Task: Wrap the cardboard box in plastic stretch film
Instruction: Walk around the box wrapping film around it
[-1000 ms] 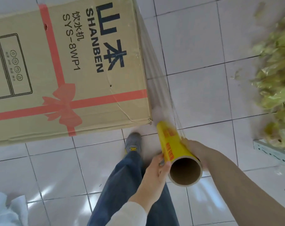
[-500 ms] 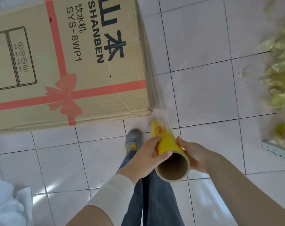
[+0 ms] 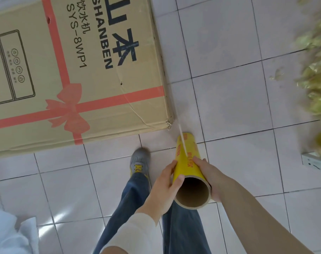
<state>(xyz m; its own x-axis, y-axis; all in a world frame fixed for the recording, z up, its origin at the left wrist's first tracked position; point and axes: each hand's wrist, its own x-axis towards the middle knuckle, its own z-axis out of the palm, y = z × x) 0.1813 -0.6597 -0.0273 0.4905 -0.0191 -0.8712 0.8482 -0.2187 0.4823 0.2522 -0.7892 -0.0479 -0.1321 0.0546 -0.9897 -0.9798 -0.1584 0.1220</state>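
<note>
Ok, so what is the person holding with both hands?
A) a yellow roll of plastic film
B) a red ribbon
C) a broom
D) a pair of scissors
A: the left hand and the right hand both grip the yellow roll of film, just off the corner of the cardboard box.

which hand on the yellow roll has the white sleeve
The left hand, gripping the film roll from the side nearer the shoe; a white sleeve covers its wrist, whereas the right hand comes from a bare forearm.
</note>
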